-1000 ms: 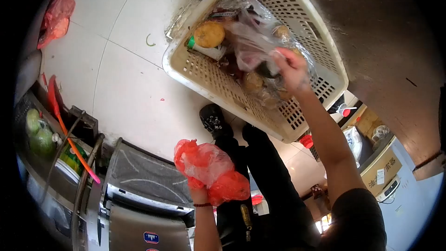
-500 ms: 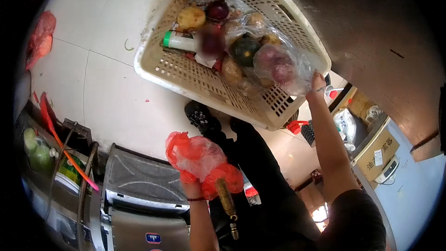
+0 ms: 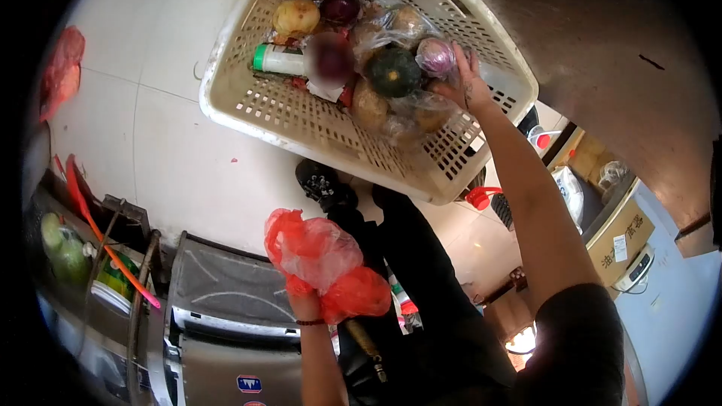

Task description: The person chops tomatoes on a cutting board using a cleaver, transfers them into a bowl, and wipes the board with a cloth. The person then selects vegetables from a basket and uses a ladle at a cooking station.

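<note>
My left hand (image 3: 304,307) is closed around bunched red plastic bags (image 3: 312,252), held low in front of my legs. My right hand (image 3: 468,84) reaches into the right end of a cream plastic basket (image 3: 263,131). Its fingers are stretched apart against a purple onion (image 3: 436,56) in clear plastic, thumb below and fingers to the right. Beside the onion lies a dark green squash (image 3: 392,71). Potato-like vegetables (image 3: 370,105) in clear film lie around it. Farther left are a dark red onion (image 3: 341,4), a yellowish round vegetable (image 3: 296,16) and a white, green-capped container (image 3: 278,59).
A metal appliance (image 3: 226,286) stands at lower left, near an orange-red long-handled utensil (image 3: 98,222). Another red bag (image 3: 62,74) lies on the tiled floor (image 3: 173,143). At right are a red-capped bottle (image 3: 479,197), a cardboard box (image 3: 620,244) and a brown surface (image 3: 602,53).
My right hand has moved left and up, farther into the basket. The clear bag it gripped by its end now lies lower among the vegetables. My left hand still holds the red bags.
</note>
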### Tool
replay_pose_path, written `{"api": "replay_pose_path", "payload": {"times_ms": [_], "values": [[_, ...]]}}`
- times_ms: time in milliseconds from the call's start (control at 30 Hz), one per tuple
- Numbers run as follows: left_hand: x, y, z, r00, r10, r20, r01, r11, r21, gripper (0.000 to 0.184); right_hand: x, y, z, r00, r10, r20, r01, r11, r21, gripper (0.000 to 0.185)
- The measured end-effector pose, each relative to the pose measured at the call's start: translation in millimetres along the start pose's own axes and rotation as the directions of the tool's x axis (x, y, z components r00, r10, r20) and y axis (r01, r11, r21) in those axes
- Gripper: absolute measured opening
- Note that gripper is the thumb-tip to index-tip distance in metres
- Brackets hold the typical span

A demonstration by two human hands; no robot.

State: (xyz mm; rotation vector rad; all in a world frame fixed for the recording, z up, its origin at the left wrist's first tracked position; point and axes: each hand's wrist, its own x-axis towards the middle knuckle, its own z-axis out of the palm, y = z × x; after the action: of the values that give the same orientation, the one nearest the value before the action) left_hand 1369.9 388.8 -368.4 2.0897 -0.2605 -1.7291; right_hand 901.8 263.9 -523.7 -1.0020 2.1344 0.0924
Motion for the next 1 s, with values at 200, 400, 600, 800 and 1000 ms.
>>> {"api": "replay_pose_path", "payload": {"times_ms": [200,400,600,800,1000], "values": [[2,-13,14,0.985,-0.161,0.056,0.168,0.969,-0.183,0.042,42,-71,-23,0.998,0.046,0.039,-0.054,0.969,0.241,0.081],[-4,-9,23,0.978,-0.204,0.042,0.208,0.952,-0.223,0.04,-7,-130,-99,0.983,-0.144,0.116,-0.055,0.369,0.928,0.036],[-12,20,34,0.992,-0.104,0.066,0.119,0.95,-0.288,0.039,-22,-137,-112,0.942,-0.048,0.333,-0.313,0.244,0.918,0.057],[-13,11,32,0.989,-0.124,0.084,0.143,0.949,-0.282,0.045,-48,-90,-46,0.964,-0.088,0.249,-0.18,0.472,0.863,0.022],[2,-42,14,0.996,-0.09,0.013,0.091,0.974,-0.21,0.039,-153,-100,7,0.918,-0.231,0.323,-0.254,0.283,0.925,0.021]]}}
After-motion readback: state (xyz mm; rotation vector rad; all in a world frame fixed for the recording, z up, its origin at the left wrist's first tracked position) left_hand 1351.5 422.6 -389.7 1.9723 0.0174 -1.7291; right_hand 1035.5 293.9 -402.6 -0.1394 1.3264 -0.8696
